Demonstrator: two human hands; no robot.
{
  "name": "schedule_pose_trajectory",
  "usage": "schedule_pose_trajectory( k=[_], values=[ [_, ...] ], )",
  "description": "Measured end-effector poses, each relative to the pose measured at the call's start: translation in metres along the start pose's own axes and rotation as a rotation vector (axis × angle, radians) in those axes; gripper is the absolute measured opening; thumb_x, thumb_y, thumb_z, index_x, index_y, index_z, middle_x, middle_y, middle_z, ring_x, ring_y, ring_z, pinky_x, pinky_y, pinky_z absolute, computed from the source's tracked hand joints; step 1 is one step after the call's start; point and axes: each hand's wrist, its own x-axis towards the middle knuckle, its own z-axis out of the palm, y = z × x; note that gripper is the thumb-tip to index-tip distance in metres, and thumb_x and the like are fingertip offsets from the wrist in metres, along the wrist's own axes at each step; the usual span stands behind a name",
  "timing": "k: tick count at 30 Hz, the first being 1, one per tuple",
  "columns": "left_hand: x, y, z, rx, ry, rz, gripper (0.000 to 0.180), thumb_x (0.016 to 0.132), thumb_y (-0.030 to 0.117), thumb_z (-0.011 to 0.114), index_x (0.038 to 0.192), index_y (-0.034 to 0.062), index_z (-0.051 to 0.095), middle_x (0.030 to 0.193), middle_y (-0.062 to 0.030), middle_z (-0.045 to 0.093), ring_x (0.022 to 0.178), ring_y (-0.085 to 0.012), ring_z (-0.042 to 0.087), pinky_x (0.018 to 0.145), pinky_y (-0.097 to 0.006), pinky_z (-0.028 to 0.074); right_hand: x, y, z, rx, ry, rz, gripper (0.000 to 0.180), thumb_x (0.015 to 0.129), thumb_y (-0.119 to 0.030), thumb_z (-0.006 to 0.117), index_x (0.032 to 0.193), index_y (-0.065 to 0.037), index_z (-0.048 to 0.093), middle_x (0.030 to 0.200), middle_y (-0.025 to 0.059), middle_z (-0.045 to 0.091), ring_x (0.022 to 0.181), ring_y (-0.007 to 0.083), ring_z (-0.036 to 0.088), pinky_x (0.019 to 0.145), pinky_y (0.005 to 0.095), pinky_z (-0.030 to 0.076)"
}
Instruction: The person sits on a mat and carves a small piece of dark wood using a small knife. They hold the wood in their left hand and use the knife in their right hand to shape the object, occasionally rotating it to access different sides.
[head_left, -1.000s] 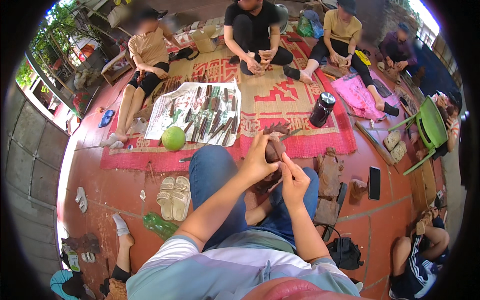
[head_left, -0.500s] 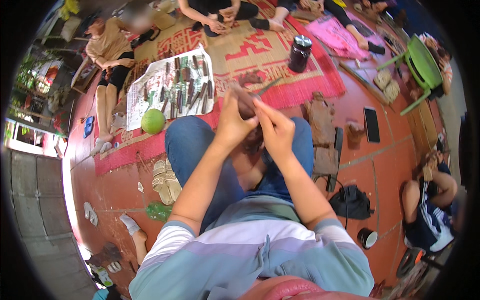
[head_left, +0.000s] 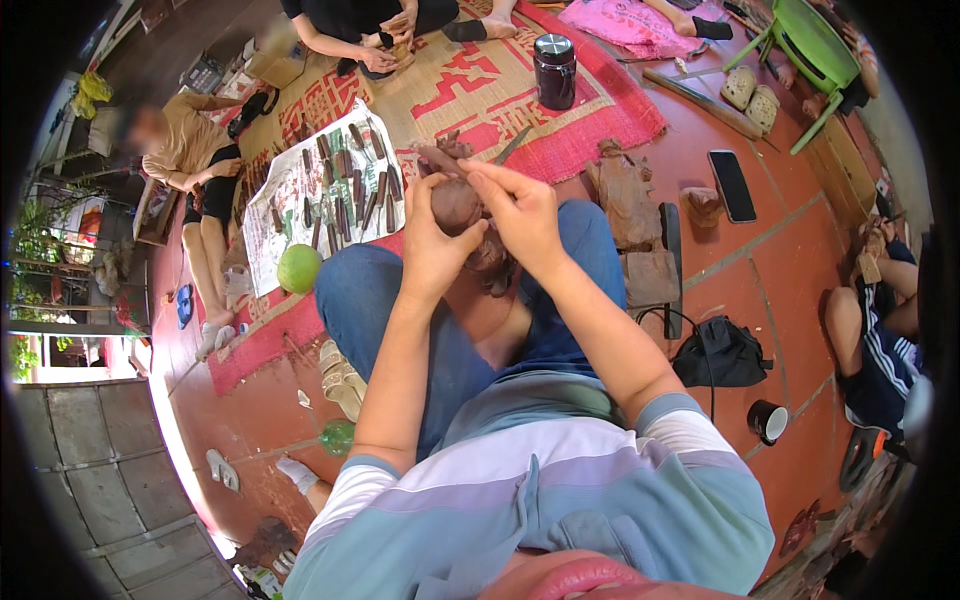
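Note:
My left hand (head_left: 436, 245) wraps round a brown carved figure (head_left: 456, 206), its fingers on one side of a smooth rounded part and its thumb on the other. The figure is above my crossed legs, and its lower part (head_left: 490, 262) is darker and knobbly. My right hand (head_left: 522, 215) is closed in a pinch against the figure's upper right side; whatever lies between its fingertips is hidden. Just beyond my hands, a knife-like blade (head_left: 512, 146) lies on the red and tan mat (head_left: 480, 90).
Several dark-handled tools lie on a white printed cloth (head_left: 268, 240), beside a green round fruit (head_left: 298, 268). A dark lidded jar (head_left: 555, 75) stands ahead. To my right are brown carved blocks (head_left: 622, 195), a phone (head_left: 733, 187), a black bag (head_left: 722, 352) and a mug (head_left: 768, 421). Other people sit around.
My view has turned somewhat. The figure's rounded part now shows between my hands, where my fingers covered more of it before. My right hand has shifted along its upper side.

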Motion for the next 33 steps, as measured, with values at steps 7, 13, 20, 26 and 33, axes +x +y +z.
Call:
schedule_pose_trajectory(
  k=[7, 13, 20, 26, 33],
  values=[
    [-0.004, -0.008, 0.007, -0.214, -0.034, -0.104, 0.064, 0.069, 0.003, 0.074, 0.124, 0.0026, 0.041, 0.116, -0.0123, 0.053, 0.107, -0.0207, 0.054, 0.094, -0.032, 0.043, -0.060, 0.023, -0.027, 0.189, 0.057, 0.035, 0.022, 0.089, -0.005, 0.061, 0.109, 0.003, 0.065, 0.109, 0.0102, 0.067, 0.099, 0.0114, 0.062, 0.086, 0.0235, 0.048],
    [-0.002, 0.007, 0.001, -0.449, -0.078, -0.293, 0.063, 0.063, 0.004, 0.075, 0.120, 0.0024, 0.046, 0.117, -0.0149, 0.050, 0.111, -0.0265, 0.052, 0.097, -0.034, 0.041, -0.025, 0.021, -0.016, -0.079, -0.114, -0.287, 0.025, 0.079, -0.007, 0.068, 0.102, -0.012, 0.072, 0.075, 0.0099, 0.065, 0.064, 0.0169, 0.061, 0.058, 0.0271, 0.047],
    [-0.001, -0.022, 0.002, -0.180, -0.031, 0.003, 0.065, 0.070, 0.005, 0.077, 0.124, 0.0027, 0.042, 0.112, -0.0103, 0.056, 0.104, -0.0182, 0.056, 0.092, -0.031, 0.044, -0.033, 0.116, -0.086, -0.228, 0.180, 0.015, 0.021, 0.089, -0.008, 0.061, 0.109, -0.003, 0.068, 0.089, 0.0067, 0.071, 0.077, 0.0036, 0.059, 0.065, 0.0218, 0.048],
    [-0.001, -0.011, 0.006, -0.242, -0.087, -0.140, 0.058, 0.070, 0.008, 0.074, 0.121, 0.0025, 0.046, 0.112, -0.0107, 0.054, 0.103, -0.0209, 0.053, 0.091, -0.032, 0.044, -0.030, 0.003, -0.045, 0.054, -0.106, -0.303, 0.019, 0.086, -0.009, 0.064, 0.104, -0.007, 0.071, 0.087, 0.0077, 0.070, 0.075, 0.0115, 0.064, 0.065, 0.0269, 0.050],
    [0.001, -0.020, -0.010, -0.301, -0.130, -0.156, 0.058, 0.080, 0.001, 0.069, 0.130, -0.0003, 0.040, 0.120, -0.0109, 0.053, 0.108, -0.0187, 0.054, 0.094, -0.031, 0.043, -0.054, 0.088, -0.051, -0.053, 0.039, -0.073, 0.018, 0.082, -0.013, 0.068, 0.099, -0.011, 0.073, 0.091, 0.0059, 0.072, 0.083, 0.0108, 0.067, 0.073, 0.0242, 0.051]
  ],
)
